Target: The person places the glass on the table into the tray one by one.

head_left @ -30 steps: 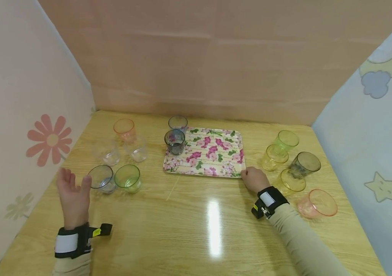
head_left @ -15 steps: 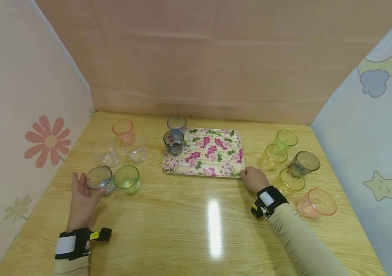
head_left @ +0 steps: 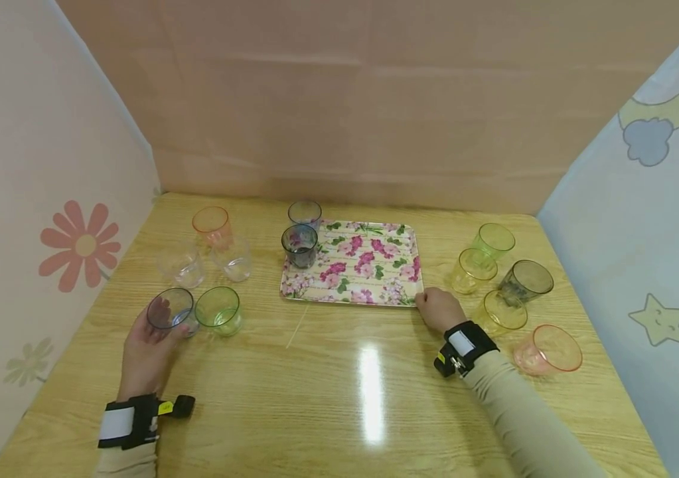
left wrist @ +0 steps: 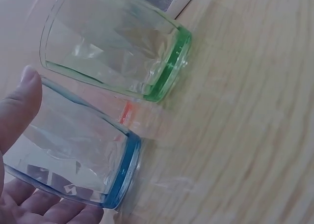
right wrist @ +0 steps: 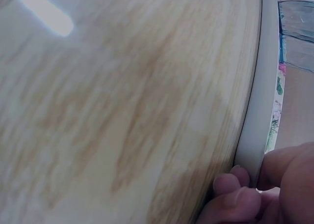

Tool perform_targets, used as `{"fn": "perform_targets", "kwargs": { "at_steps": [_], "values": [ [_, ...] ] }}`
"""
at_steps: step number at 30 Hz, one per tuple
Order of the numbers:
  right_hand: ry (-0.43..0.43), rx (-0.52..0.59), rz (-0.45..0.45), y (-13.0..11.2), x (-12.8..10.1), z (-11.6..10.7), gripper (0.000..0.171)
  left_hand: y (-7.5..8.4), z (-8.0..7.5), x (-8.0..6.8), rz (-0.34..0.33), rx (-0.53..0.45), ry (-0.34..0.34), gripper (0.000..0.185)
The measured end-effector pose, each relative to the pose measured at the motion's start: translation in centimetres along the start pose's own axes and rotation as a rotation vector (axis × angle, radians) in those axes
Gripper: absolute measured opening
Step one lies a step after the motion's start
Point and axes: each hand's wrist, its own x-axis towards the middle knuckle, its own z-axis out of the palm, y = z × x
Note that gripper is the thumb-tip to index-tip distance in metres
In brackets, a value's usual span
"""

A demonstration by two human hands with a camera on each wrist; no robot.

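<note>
My left hand (head_left: 147, 355) holds a clear drinking glass with a blue tint (head_left: 170, 311) at the table's left. In the left wrist view, the thumb lies at one side of this blue glass (left wrist: 81, 148) and the fingers curl behind the other. Close beside it stands a green glass (head_left: 220, 311). At the front right corner of a flower-patterned tray (head_left: 366, 269), my right hand (head_left: 439, 310) pinches the edge between thumb and fingers; the right wrist view has the pale tray rim (right wrist: 255, 106) there. A dark grey-blue glass (head_left: 300, 247) stands on the tray's left part.
Behind the left hand are two clear glasses (head_left: 186, 267) and an orange-pink glass (head_left: 212, 227). A bluish glass (head_left: 305, 214) stands at the tray's back left corner. Right of the tray are several glasses, including yellow (head_left: 474, 272), grey (head_left: 526, 282) and pink (head_left: 548, 352).
My left hand has moved right from beside the blue glass, and its fingers and thumb have closed round it. The right hand stays at the tray corner.
</note>
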Motion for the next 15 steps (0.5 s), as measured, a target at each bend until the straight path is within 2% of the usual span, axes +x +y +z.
{"fn": "perform_targets", "kwargs": {
  "at_steps": [4, 8, 11, 15],
  "values": [
    [-0.004, 0.001, -0.004, 0.0, 0.1, 0.1, 0.042, 0.1, 0.1, 0.0, -0.013, -0.021, 0.074, 0.078],
    [-0.008, -0.001, -0.002, 0.0, 0.1, 0.1, 0.042, 0.6, -0.1, 0.0, 0.006, -0.029, 0.152, 0.071],
    [-0.009, -0.002, -0.002, -0.1, 0.1, 0.0, 0.042, 1.7, -0.7, -0.2, 0.032, -0.098, 0.182, 0.069],
    [-0.017, 0.003, -0.005, 0.1, 0.1, -0.2, 0.042, 3.6, -1.3, -0.8, 0.102, -0.207, 0.2, 0.067]
  ]
}}
